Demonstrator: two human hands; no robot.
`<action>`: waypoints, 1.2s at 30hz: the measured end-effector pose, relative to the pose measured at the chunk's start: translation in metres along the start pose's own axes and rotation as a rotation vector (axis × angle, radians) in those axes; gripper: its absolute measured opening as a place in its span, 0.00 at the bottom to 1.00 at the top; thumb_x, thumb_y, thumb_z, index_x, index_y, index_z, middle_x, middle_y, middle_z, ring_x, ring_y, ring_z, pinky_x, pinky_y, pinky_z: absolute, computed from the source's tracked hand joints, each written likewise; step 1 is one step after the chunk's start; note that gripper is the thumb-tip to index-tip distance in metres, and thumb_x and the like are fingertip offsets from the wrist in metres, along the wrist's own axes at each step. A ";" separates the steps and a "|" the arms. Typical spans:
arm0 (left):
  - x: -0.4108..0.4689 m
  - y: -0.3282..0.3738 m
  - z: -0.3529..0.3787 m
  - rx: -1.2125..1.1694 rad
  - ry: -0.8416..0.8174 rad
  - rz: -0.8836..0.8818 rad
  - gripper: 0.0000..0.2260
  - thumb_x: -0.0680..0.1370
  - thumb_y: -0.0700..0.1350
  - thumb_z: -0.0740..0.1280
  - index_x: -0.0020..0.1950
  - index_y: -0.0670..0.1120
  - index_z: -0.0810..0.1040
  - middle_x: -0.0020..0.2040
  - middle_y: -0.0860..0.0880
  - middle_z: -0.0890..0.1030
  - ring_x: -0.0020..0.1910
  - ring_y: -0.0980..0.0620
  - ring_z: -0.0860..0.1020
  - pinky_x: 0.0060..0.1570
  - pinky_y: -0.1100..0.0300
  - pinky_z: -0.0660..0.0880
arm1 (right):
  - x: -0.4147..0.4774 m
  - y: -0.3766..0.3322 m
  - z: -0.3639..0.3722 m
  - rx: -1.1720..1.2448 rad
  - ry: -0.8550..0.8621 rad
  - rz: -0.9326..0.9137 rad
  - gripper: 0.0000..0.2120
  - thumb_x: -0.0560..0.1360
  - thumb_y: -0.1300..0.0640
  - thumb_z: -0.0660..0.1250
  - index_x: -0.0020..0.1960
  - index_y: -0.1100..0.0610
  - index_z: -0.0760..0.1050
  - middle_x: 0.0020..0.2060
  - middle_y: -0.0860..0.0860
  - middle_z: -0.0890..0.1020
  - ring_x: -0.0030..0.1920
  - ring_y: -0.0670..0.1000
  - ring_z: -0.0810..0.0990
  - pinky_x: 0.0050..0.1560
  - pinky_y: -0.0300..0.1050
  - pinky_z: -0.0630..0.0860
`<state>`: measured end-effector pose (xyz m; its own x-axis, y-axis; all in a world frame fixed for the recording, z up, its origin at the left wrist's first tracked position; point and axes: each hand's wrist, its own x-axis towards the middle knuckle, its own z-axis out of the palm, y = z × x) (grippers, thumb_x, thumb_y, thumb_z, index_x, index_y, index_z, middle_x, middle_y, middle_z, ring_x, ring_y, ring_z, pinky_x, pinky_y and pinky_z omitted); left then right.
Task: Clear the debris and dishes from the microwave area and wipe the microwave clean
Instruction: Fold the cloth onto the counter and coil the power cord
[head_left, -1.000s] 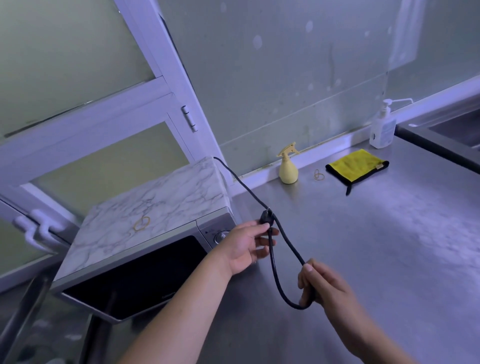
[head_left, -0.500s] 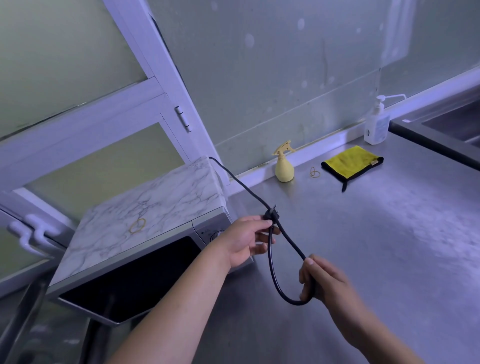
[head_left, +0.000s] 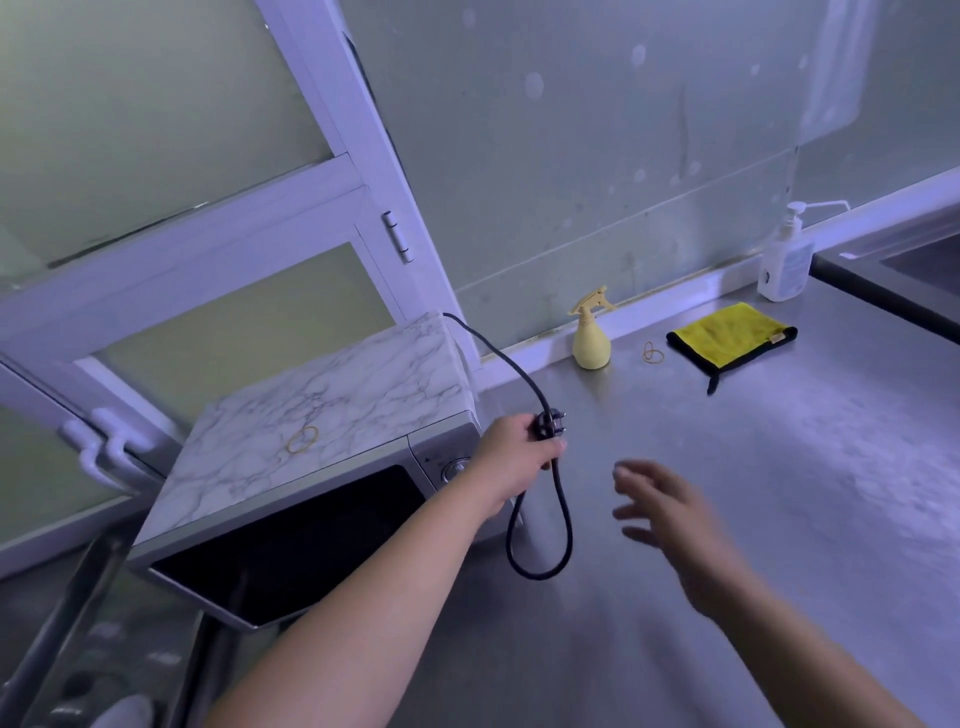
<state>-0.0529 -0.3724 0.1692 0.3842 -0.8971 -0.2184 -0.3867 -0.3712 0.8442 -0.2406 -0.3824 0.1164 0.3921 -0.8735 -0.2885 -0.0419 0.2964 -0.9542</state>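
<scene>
Head view gives us the microwave (head_left: 332, 415) at the left end of the steel counter (head_left: 779, 493), its back close to the white window frame (head_left: 208, 249). Its long axis runs from lower left to upper right in the picture. The door (head_left: 291, 551) faces down toward us, and the control panel (head_left: 441, 462) is at the right end.

We see a top covered in white marble-patterned film with grey veins, a silver body and a dark glass door that is closed. A yellowish rubber band (head_left: 302, 439) lies on the marbled top, toward the front.

A black power cord (head_left: 498, 358) comes off the back right corner and arcs over to our left hand (head_left: 511, 457). That hand is just in front of the control panel with its fingers curled round the cord beside the plug (head_left: 550, 423). The plug's prongs point to the right. Below the hand the cord hangs in a loose loop above the counter.

Our right hand (head_left: 670, 514) is to the right of the loop, apart from it. It is blurred, with the fingers spread, and it holds nothing.

Farther back along the wall we find a small yellow spray bottle (head_left: 591, 338) standing upright. Next comes a second rubber band (head_left: 652, 353) flat on the steel, then a yellow cloth (head_left: 727, 332) with a black edge. A white pump bottle (head_left: 784, 260) stands beside the sink (head_left: 909, 265) at the far right.
</scene>
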 end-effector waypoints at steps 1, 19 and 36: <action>0.001 0.003 -0.004 0.025 0.003 0.016 0.07 0.76 0.43 0.72 0.53 0.49 0.81 0.49 0.49 0.85 0.45 0.52 0.82 0.55 0.57 0.77 | 0.010 -0.016 0.000 0.037 -0.001 -0.009 0.11 0.79 0.47 0.67 0.57 0.51 0.79 0.52 0.54 0.82 0.46 0.54 0.84 0.45 0.48 0.80; 0.030 0.044 -0.068 0.226 0.122 0.408 0.17 0.73 0.35 0.74 0.61 0.43 0.83 0.61 0.44 0.76 0.61 0.49 0.77 0.59 0.60 0.74 | 0.119 -0.155 0.082 0.275 -0.385 0.463 0.36 0.64 0.38 0.78 0.56 0.65 0.76 0.44 0.60 0.83 0.41 0.60 0.86 0.40 0.57 0.83; -0.010 -0.012 -0.080 0.477 0.075 0.593 0.26 0.77 0.33 0.62 0.76 0.42 0.66 0.73 0.45 0.66 0.69 0.46 0.66 0.67 0.56 0.67 | 0.122 -0.150 0.129 -0.079 -0.361 0.381 0.05 0.75 0.62 0.71 0.42 0.60 0.76 0.33 0.55 0.79 0.31 0.53 0.79 0.30 0.44 0.78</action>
<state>0.0147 -0.3402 0.2006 0.0489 -0.9662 0.2533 -0.8594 0.0885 0.5036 -0.0682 -0.4838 0.2343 0.6262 -0.5172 -0.5834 -0.3070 0.5243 -0.7943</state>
